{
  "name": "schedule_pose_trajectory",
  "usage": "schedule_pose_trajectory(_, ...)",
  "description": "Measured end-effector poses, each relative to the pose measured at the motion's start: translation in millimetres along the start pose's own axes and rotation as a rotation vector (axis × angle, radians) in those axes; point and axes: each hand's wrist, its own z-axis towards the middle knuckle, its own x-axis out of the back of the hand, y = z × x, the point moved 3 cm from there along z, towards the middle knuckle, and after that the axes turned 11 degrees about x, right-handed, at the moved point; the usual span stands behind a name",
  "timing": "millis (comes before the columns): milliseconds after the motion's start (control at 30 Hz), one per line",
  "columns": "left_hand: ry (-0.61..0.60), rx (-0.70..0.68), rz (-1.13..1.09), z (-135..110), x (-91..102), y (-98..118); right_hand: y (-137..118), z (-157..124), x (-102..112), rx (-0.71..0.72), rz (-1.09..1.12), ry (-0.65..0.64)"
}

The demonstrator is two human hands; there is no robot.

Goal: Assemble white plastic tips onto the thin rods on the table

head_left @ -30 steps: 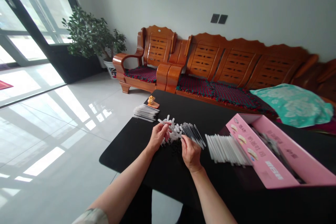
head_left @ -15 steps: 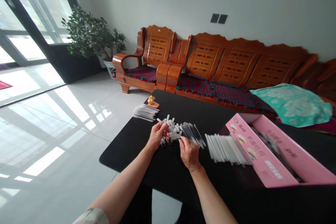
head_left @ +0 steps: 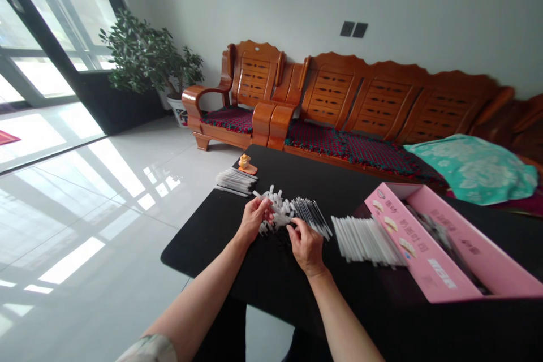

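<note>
Head view, clock centred on heap of short white pieces (head_left: pixel 280 218), on black table (head_left: pixel 203 249) between both hands. Left hand (head_left: pixel 253 219) at 9 o'clock: thumb and fingertips bunched at heap, perhaps around a pale piece; cannot tell, white against white. Right hand (head_left: pixel 307 244) at 4 o'clock: thumb and forefinger nearly meeting at heap's edge; cannot tell if gripping anything. Both close in, likely for fine fingertip work. Thin dark sticks (head_left: pixel 313 216) at 3 o'clock, laid side by side, presumably for easy single picking. White tubes (head_left: pixel 365 242) farther out past 3, likely same reason. Pink box (head_left: pixel 424 263) beyond, contact with tubes unclear, probably within reach as storage. White bundle (head_left: pixel 236 181) at 10 o'clock, well apart from tubes, likely against mixing. Small orange ornament (head_left: pixel 244 162) at 11, apparently out of the way.
</note>
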Motion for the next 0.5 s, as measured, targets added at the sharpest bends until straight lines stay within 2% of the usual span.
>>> schedule_pose_trajectory(500,-0.015,0.002,-0.012,-0.5,-0.1,0.1,0.3,-0.3,-0.1,-0.006,-0.019,0.017)
